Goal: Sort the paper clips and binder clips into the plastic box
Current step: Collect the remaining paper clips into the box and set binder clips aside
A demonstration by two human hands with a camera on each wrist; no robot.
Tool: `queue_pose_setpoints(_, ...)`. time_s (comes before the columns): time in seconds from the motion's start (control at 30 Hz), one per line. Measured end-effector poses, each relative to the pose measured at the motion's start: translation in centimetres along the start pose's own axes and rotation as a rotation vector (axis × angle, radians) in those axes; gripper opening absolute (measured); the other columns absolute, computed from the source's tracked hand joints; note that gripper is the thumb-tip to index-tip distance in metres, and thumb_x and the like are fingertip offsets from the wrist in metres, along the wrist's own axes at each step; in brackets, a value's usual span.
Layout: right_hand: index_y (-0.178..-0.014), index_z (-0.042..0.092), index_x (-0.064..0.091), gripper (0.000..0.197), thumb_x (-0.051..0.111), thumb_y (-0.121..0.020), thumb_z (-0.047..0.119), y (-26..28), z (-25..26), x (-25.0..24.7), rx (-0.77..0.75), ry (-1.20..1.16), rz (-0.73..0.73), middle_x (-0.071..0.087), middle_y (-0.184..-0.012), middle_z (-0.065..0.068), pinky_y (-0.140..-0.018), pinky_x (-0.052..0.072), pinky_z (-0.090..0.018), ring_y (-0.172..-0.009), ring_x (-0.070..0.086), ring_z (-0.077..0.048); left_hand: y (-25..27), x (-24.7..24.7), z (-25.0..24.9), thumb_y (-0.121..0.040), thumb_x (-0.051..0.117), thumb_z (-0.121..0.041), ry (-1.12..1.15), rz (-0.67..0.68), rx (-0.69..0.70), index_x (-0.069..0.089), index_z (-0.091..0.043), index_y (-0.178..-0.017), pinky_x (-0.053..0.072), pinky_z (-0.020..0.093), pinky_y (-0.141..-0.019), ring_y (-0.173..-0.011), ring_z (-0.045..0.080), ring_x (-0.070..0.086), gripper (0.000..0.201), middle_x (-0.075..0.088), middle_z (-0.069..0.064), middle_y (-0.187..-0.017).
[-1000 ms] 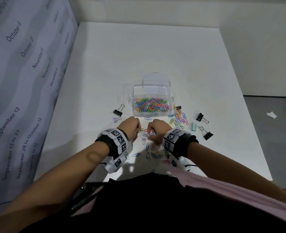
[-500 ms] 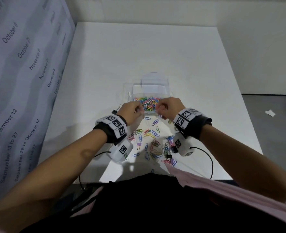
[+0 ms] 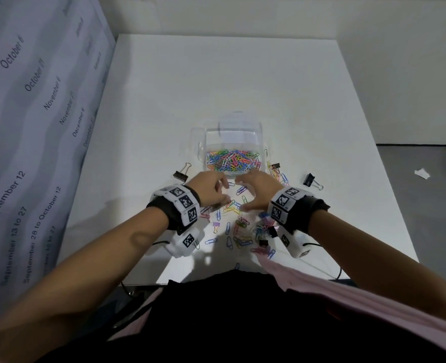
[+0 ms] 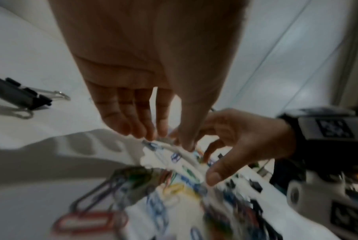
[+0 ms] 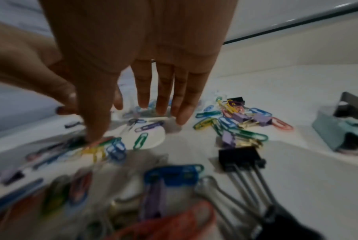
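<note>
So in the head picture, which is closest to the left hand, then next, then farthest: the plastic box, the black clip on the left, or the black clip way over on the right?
1. black binder clip, just left of the left hand.
2. plastic box, ahead.
3. right black binder clip, beyond the right hand.

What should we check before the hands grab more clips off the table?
1. Left hand free: ok, fingers relaxed, holding nothing.
2. Right hand free: ok, fingers spread, holding nothing.
3. Plastic box open: ok, paper clips already fill its near section.
4. Loose paper clips near the hands: ok, scattered just below them.
5. Black binder clip sorted: not ok, it lies on the table left of the box.
6. Far section of the box empty: cannot tell.
</note>
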State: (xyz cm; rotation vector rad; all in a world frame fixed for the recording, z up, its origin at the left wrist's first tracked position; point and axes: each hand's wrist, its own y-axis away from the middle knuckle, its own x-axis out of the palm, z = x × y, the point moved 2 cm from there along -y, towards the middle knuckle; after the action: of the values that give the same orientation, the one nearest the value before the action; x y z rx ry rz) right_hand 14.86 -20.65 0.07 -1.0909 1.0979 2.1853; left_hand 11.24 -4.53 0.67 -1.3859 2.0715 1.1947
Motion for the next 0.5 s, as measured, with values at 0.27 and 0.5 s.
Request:
queue_pose_setpoints(0.27,-0.135,0.012,0.039,0.088,0.081,-0.063,0.041,0.7,0.3,2.3,-0.052,0.079,0.073,0.041,-0.128,-0.013,-0.097,0.037,-0.033,-0.114,0.045,-0.028,0.3,3.9,0.0,-0.062,0.082,-0.035,-0.192,0.005,0.023,0.04,-0.013,-0.13,0.045,0.038,-0.094,-0.109,0.027,0.047,0.083,0.04,0.011,-0.12)
queue_pose_setpoints(0.5,-0.105,0.01,0.063,0.027,0.066,-0.08,0.019,1.2,0.5,2.1,0.008,-0.05,0.056,0.066,-0.105,-0.011,-0.072,0.033,-0.024,-0.087,0.052,-0.022,0.2,3.8,0.1,-0.083,0.063,-0.015,-0.172,0.012,0.047,0.058,-0.008,-0.103,0.043,0.034,-0.081,-0.096,0.029,0.056,0.021,0.055,0.013,-0.106)
